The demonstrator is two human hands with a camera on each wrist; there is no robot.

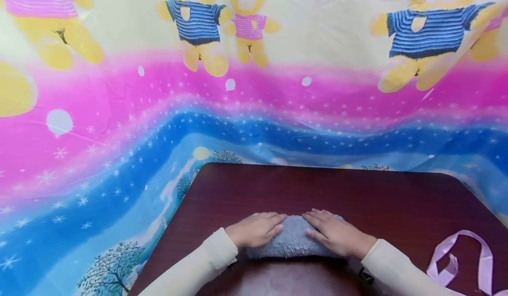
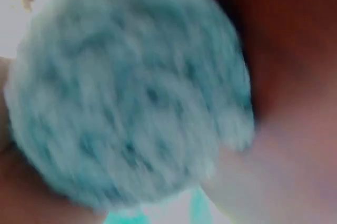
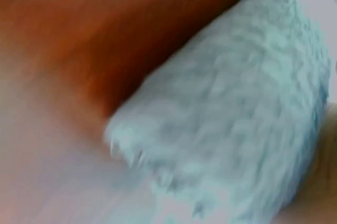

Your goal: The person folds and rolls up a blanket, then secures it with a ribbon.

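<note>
A fluffy grey cloth rolled into a thick bundle (image 1: 294, 242) lies on the dark table, its long side facing me. My left hand (image 1: 255, 230) lies over its left part, and my right hand (image 1: 335, 232) over its right part. On both hands the fingers stretch along the top toward the middle, with the thumbs a little nearer to me. The left wrist view shows the round, coiled end of the rolled cloth (image 2: 126, 97) close up. Blurred in the right wrist view, the fluffy roll (image 3: 231, 103) fills much of the picture. The hands hide both ends in the head view.
A pink ribbon (image 1: 486, 260) lies in a loop at the table's right side. The dark red-brown table (image 1: 317, 185) has rounded far corners. Behind it and along its left hangs a patterned cloth (image 1: 254, 84) with bears and snowflakes.
</note>
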